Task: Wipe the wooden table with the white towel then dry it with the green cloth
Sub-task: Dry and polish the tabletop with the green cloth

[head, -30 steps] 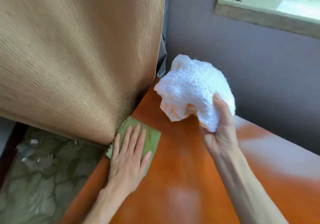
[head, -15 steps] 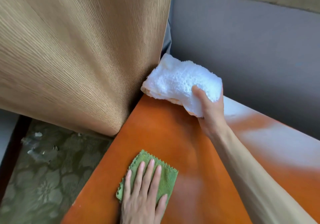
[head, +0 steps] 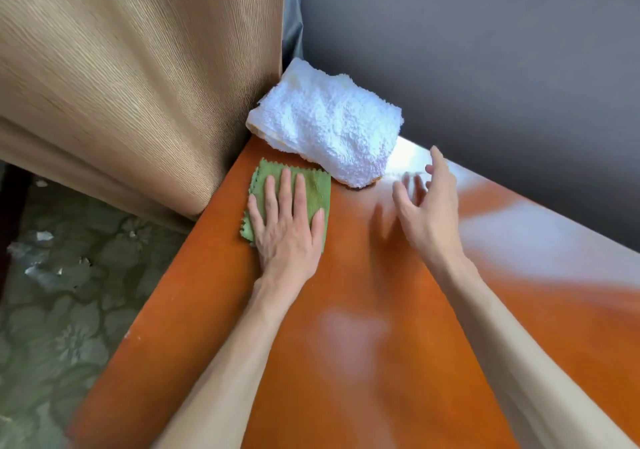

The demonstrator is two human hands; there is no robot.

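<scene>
A folded white towel (head: 329, 126) lies at the far corner of the orange wooden table (head: 363, 344), against the wall and the curtain. Just in front of it lies a small green cloth (head: 313, 187) with zigzag edges. My left hand (head: 287, 223) presses flat on the green cloth, fingers spread and pointing toward the towel. My right hand (head: 426, 206) hovers just right of the towel with fingers apart and nothing in it; it is slightly blurred.
A tan ribbed curtain (head: 138, 77) hangs at the table's left far corner. A grey wall (head: 485, 67) runs along the table's back edge. A patterned floor (head: 62, 310) lies below the table's left edge. Light glare marks the tabletop on the right.
My right hand set the white towel down in the corner and let go, drawing back to the right. My left hand slid the green cloth forward toward the towel.
</scene>
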